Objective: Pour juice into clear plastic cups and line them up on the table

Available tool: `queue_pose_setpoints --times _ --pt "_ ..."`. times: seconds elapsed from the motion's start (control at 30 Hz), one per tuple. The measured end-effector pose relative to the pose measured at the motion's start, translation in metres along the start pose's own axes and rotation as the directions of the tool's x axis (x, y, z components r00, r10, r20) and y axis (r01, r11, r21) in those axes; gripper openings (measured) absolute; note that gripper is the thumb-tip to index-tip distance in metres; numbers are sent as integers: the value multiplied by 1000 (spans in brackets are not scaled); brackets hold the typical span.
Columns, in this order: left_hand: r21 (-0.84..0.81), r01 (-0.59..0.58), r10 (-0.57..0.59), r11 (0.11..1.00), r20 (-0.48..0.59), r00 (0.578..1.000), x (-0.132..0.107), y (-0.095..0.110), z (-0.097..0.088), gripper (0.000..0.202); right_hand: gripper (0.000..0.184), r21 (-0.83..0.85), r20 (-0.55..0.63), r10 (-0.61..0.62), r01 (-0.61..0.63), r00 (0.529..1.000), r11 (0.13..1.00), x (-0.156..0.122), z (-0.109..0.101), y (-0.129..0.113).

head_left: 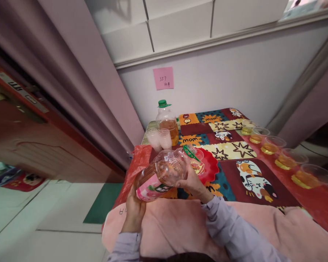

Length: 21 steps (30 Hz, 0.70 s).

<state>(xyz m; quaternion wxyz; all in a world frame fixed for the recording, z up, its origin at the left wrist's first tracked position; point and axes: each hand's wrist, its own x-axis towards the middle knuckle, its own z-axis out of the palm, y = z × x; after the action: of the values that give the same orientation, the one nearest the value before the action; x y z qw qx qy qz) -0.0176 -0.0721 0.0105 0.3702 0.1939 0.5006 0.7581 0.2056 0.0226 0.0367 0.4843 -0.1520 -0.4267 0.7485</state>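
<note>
A large clear plastic bottle [171, 169] with a pink label and a green handle ring at its neck lies tilted in both my hands, its neck toward the upper right. Some amber liquid shows toward its base. My left hand [136, 207] wraps round the base end from below. Around the shoulder near the neck, my right hand [192, 183] is closed. Just beyond the neck is a red scalloped plate [213, 165], partly hidden by the bottle and hand. A clear cup seems to stand on it, but its outline is hard to make out.
Two stacks of clear plastic cups [165, 140] stand behind the bottle, beside another bottle [168, 125] with a green cap and amber liquid. Along the right edge runs a row of several cups [285, 160] holding yellow liquid. Patterned mats [258, 178] cover the table.
</note>
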Motion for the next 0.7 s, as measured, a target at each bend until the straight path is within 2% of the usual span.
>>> queue_pose_setpoints --times 0.13,0.27,0.37,0.57,0.7 --pt "10 -1 1 1000 -5 1000 -1 4 2 48 127 -81 34 -29 32 999 996 0 0 -12" --pt "21 2 -2 1000 -2 1000 -2 5 3 53 135 -22 74 23 -22 997 1000 1 -1 -16" --pt "30 18 -18 999 10 1000 -3 7 3 57 141 49 36 30 -32 999 998 1 1 -12" --pt "23 15 -16 1000 29 999 -3 11 7 55 135 96 -41 8 -4 999 995 1 4 0" --pt "-1 -11 11 1000 -3 1000 -1 11 6 50 129 91 -54 -15 20 998 996 -1 7 2"
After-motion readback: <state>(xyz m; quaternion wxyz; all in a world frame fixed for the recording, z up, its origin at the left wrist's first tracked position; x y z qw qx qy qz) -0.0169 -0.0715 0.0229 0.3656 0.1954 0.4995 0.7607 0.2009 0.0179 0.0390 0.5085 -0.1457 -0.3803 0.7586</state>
